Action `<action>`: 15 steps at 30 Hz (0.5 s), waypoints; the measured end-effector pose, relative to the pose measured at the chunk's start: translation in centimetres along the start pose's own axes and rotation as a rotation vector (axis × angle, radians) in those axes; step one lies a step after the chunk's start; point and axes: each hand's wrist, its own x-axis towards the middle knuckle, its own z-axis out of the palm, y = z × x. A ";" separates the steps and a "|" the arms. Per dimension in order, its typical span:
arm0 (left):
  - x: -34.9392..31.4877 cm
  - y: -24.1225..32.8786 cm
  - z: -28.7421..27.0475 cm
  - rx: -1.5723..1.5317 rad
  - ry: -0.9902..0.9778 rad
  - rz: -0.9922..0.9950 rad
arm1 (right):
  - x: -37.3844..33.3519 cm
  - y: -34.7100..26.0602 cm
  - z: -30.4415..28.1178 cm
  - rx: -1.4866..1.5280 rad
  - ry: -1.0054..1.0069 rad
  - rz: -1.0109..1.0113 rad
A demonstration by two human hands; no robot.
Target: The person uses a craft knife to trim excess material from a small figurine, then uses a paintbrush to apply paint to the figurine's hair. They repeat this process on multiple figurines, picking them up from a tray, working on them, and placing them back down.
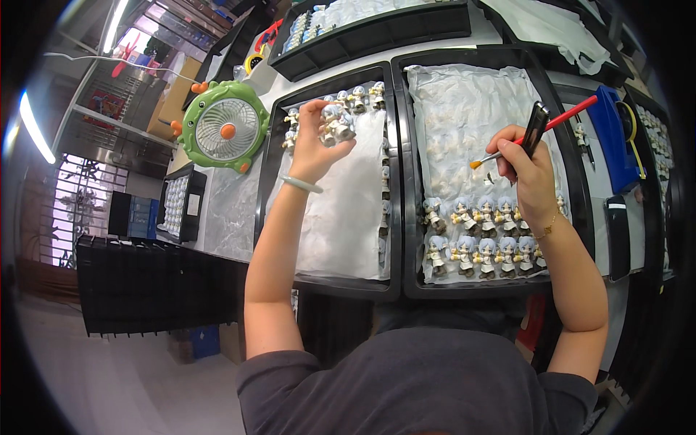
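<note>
My left hand (313, 148), with a pale bangle at its wrist, pinches a small figurine (338, 125) with light hair and a white-and-brown body. It is raised over the left black tray (396, 217), which is lined with white paper and has similar figurines along its far and right edges. My right hand (528, 170) grips a paintbrush (573, 113) with a red handle, its orange-tan tip pointing left. A black slim tool (536, 127), its kind unclear, is in the same grip. Beneath that hand, the right black tray (410, 174) holds rows of figurines (486, 250) at its near end.
A green fan (225, 130) stands left of the trays. More black trays (377, 36) lie at the back, with another small tray (190, 206) of pale pieces at the left. A blue holder (615, 138) and a dark phone-like object (618, 235) lie at the right.
</note>
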 end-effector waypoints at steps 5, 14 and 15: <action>-0.8 4.6 1.7 0.346 -0.018 0.313 | 0.2 0.1 0.0 0.012 0.004 -0.016; -4.1 11.2 4.5 0.771 -0.031 0.568 | -0.1 0.0 -0.2 0.033 -0.017 0.004; -3.6 10.5 4.1 0.775 0.014 0.540 | 0.0 0.1 -0.2 0.035 -0.015 0.006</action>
